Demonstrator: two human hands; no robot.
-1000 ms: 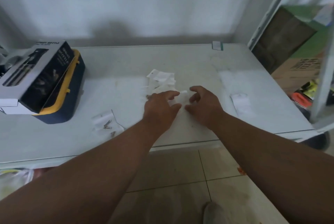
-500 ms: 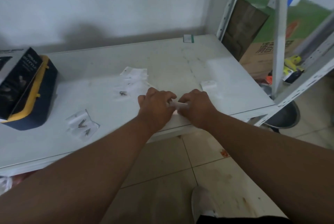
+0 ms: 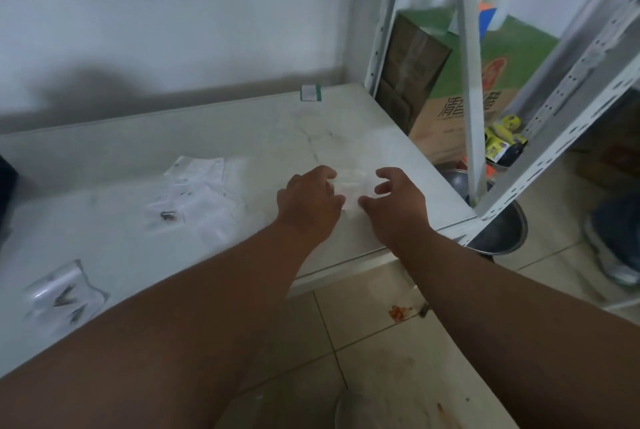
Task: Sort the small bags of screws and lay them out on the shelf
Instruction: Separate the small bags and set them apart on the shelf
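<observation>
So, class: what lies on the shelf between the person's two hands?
In the head view, a small clear bag lies between the left hand and right hand; its contents cannot be made out.

Both forearms bare, extending from near edge toward far centre, converging. Left hand (image 3: 310, 205) palm down, knuckles up, fingers curled forward, thumb tip pointing right toward other hand. Right hand (image 3: 398, 205) palm down, fingers spread and bent, index finger and thumb apart in open pinch shape facing left. Hands side by side, close but not touching. Whether fingertips press down or hover: cannot tell, image blurred. Left forearm crosses near-left, right forearm near-right.
</observation>
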